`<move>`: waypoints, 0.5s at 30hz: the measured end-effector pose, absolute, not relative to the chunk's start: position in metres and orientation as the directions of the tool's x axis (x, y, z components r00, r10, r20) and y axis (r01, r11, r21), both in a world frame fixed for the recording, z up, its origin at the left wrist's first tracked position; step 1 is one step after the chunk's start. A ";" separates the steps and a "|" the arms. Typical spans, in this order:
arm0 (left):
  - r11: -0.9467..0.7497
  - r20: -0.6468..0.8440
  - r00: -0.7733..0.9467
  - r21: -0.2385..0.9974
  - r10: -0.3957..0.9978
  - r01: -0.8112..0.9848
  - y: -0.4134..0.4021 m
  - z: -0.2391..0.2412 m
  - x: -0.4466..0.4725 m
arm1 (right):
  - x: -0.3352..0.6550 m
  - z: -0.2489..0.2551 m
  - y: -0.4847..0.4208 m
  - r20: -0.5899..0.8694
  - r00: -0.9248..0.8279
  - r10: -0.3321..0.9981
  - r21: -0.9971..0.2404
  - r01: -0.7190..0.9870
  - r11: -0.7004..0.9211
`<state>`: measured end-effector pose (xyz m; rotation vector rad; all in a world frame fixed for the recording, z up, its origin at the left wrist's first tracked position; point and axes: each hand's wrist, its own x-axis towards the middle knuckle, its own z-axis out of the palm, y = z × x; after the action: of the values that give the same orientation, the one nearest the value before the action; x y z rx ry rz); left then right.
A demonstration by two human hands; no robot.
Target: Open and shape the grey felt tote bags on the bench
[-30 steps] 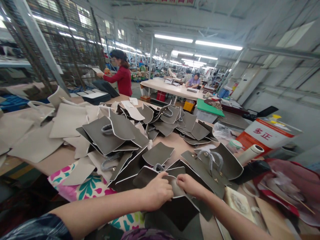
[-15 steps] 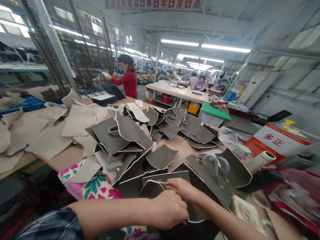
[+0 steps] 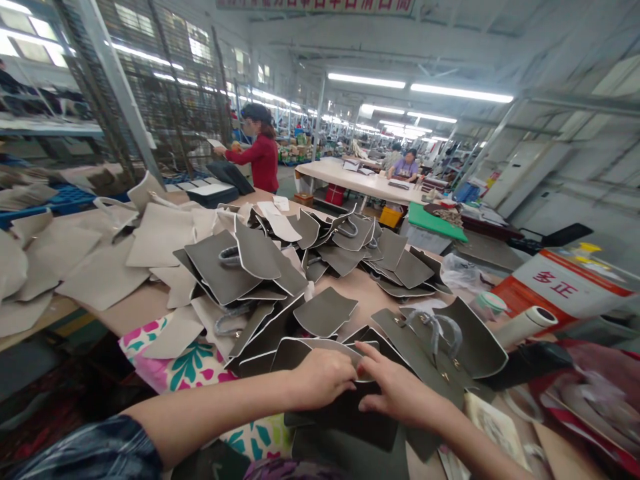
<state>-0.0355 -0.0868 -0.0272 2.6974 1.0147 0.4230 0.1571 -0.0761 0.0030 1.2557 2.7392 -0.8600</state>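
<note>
My left hand (image 3: pixel 324 379) is closed on the upper edge of a dark olive-grey bag panel (image 3: pixel 357 420) with a white edge. Its fingertips are curled out of sight. Close by on the right, my right hand (image 3: pixel 397 388) has thumb and forefinger spread apart at the same panel's edge, and I cannot tell whether it touches. More grey panels lie just beyond both hands, among them a loose one (image 3: pixel 326 312). To the right rests a grey panel with wrapped handles (image 3: pixel 425 353).
Beige panels (image 3: pixel 163 233) are heaped on the left, dark handled panels (image 3: pixel 260 250) across the middle. On the right are a white cylinder (image 3: pixel 527 321), a clear jar with a green lid (image 3: pixel 490 305) and an orange-white box (image 3: pixel 563 283). A co-worker in red (image 3: pixel 263 160) stands beyond the table.
My hands, crossed close together before, have come apart, with the left now further back and the right's fingers spread. The panel beneath them has shifted, and its dark face now shows below the hands.
</note>
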 end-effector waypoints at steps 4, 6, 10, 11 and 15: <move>-0.736 0.244 0.695 0.224 0.677 0.638 -0.085 -0.016 -0.041 | 0.154 0.002 -0.078 -0.158 -0.644 0.748 -0.216 0.762 0.611; -0.669 0.286 0.611 0.192 0.738 0.718 -0.081 -0.011 -0.054 | 0.158 0.005 -0.077 -0.121 -0.643 0.756 -0.165 0.764 0.624; -0.470 0.061 0.477 0.319 0.877 0.823 -0.072 -0.006 -0.087 | 0.174 0.018 -0.071 -0.083 -0.659 0.747 -0.193 0.746 0.637; -0.462 -0.012 0.502 0.374 0.865 0.804 -0.070 -0.005 -0.093 | 0.179 0.020 -0.069 -0.081 -0.655 0.751 -0.201 0.749 0.631; -0.515 -0.065 0.704 0.635 0.707 0.576 -0.070 0.003 -0.101 | 0.191 0.024 -0.059 -0.093 -0.609 0.788 -0.243 0.781 0.575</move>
<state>-0.1005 -0.0702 0.0031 2.2673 0.9738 0.2657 0.1910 -0.0594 0.0244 1.3998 2.8103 -0.4137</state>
